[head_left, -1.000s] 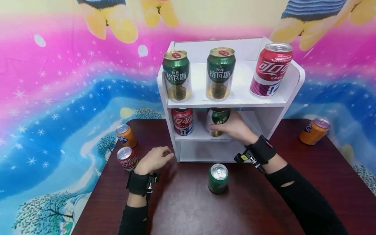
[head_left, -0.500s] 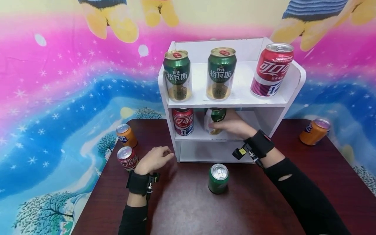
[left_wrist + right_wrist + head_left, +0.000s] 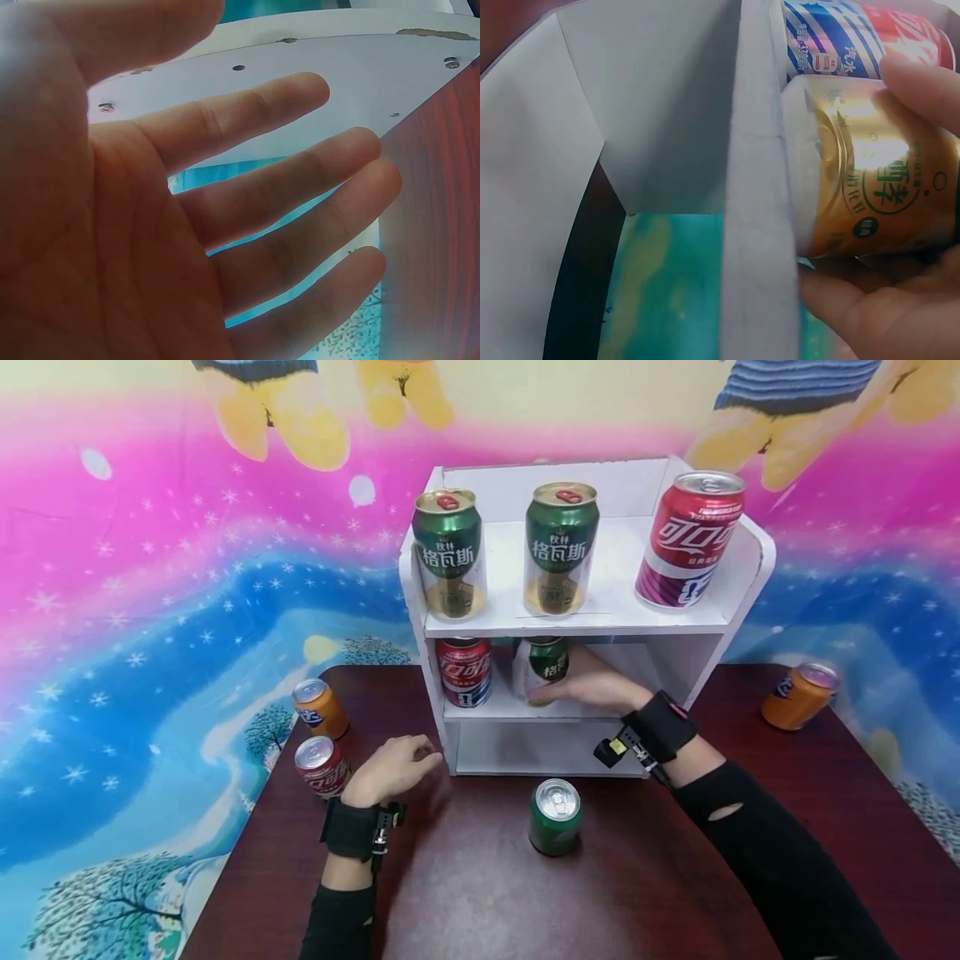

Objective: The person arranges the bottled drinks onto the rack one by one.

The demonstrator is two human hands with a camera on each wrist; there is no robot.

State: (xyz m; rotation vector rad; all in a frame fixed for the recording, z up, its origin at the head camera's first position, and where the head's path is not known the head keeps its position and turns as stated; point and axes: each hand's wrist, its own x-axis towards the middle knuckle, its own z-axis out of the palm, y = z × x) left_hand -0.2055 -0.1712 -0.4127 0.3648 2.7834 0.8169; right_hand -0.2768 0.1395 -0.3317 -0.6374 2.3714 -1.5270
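Observation:
My right hand [image 3: 596, 681] grips a green, white and gold drink can [image 3: 546, 667] on the middle level of the white shelf [image 3: 577, 628]. Its thumb lies across the can's front, with fingers round the far side. In the right wrist view the can's gold lower part [image 3: 885, 172] sits at the board's edge, close beside a red cola can [image 3: 855, 41]. That cola can [image 3: 465, 672] stands at the left end of the same level in the head view. My left hand [image 3: 393, 768] holds nothing, its fingers [image 3: 255, 195] spread loosely near the shelf's left side.
Two green cans [image 3: 561, 550] and a red cola can [image 3: 692, 539] stand on the top level. On the table [image 3: 480, 893] are a green can [image 3: 555, 818] in front, an orange can [image 3: 319, 708] and red can [image 3: 322, 767] at left, and an orange can [image 3: 799, 696] at right.
My right hand has shifted the gripped can left along the middle level, nearer to the red cola can, turning it slightly. The left hand has stayed in place.

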